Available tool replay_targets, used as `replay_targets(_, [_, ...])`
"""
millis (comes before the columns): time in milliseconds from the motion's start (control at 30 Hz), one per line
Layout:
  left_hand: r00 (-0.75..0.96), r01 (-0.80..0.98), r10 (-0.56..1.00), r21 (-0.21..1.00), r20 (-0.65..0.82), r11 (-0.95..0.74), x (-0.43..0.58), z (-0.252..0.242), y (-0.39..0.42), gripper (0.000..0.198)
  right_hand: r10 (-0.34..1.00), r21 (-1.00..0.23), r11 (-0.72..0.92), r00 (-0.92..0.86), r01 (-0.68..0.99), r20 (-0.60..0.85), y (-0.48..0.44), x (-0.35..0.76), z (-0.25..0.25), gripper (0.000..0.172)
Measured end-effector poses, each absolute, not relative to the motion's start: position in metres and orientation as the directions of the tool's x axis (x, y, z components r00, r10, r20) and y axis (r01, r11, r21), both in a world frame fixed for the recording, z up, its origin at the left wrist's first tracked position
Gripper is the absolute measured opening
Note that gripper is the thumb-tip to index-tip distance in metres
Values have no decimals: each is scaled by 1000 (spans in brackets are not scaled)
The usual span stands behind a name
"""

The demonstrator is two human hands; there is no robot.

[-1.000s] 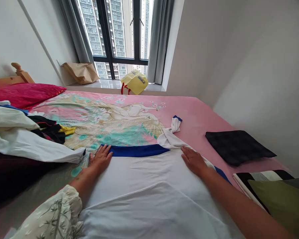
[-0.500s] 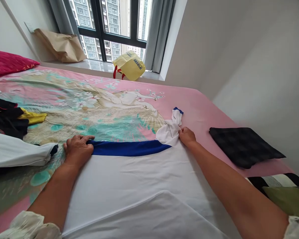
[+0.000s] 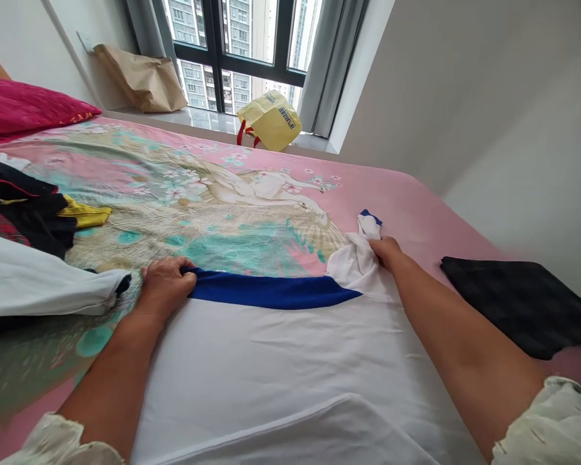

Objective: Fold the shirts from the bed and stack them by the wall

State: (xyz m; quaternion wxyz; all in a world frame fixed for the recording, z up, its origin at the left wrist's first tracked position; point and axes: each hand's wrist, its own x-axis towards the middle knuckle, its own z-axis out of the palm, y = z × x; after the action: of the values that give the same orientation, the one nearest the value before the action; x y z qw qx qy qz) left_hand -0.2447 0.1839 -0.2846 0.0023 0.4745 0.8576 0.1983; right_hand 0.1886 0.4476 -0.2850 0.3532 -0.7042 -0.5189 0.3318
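Though illegible, dark lettering [image 3: 286, 117] on the yellow bag [image 3: 266, 124] beyond both hands [image 3: 166, 285] [image 3: 388, 253], closed on the white garment [image 3: 271, 355].

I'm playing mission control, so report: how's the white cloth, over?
Left fingers on blue band; right fingers pinching bunched part. White cloth spread out, creased. Other clothes nearby, left.
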Motion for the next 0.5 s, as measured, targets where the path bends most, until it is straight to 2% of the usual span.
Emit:
replay_targets(133, [-567,816,791,286,231,502,-239,-285,182,22,962,-915,-208,240,347,-128,424,196,-274,25])
replay_targets(233, [-581,792,802,322,139,518,-235,-269,179,26,963,-964,-156,249,217,-100,388,199,-247,28])
replay_targets(400, [-433,825,901,394,-17,404,-231,-212,153,35,972,-994,7,236,-110,-19,302,216,-187,31])
replay_targets(500, [-343,846,939,432,-11,313,-224,-181,116,37,984,-985,110,154,-133,89,245,250,-161,34])
